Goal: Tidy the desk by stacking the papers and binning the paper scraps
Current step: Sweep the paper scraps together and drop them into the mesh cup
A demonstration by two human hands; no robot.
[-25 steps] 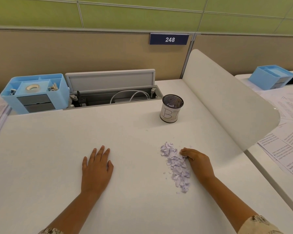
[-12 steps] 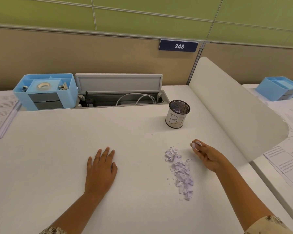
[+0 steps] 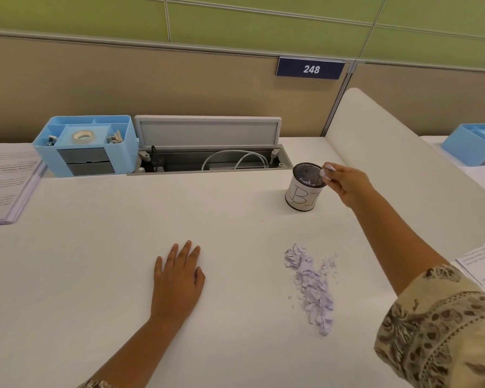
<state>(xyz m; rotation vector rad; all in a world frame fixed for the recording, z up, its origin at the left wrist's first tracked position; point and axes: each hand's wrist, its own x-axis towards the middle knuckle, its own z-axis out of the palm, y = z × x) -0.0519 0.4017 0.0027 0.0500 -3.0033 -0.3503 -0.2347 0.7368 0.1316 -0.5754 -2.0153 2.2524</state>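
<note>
My hands are apart: the left hand [image 3: 179,278] lies flat on the surface [image 3: 95,261], the right hand [image 3: 345,183] pinches feather-light, flimsy scraps [image 3: 323,172] over the bin [image 3: 303,196], best pinched from the pile [image 3: 312,287].

Loose heap of small lilac torn paper scraps [image 3: 314,289] lies on white desk [image 3: 95,247]. Upright black mesh cup bin with white label [image 3: 304,189] stands beyond it, scraps inside. Stacked printed papers [image 3: 6,183] at desk's left edge.
</note>
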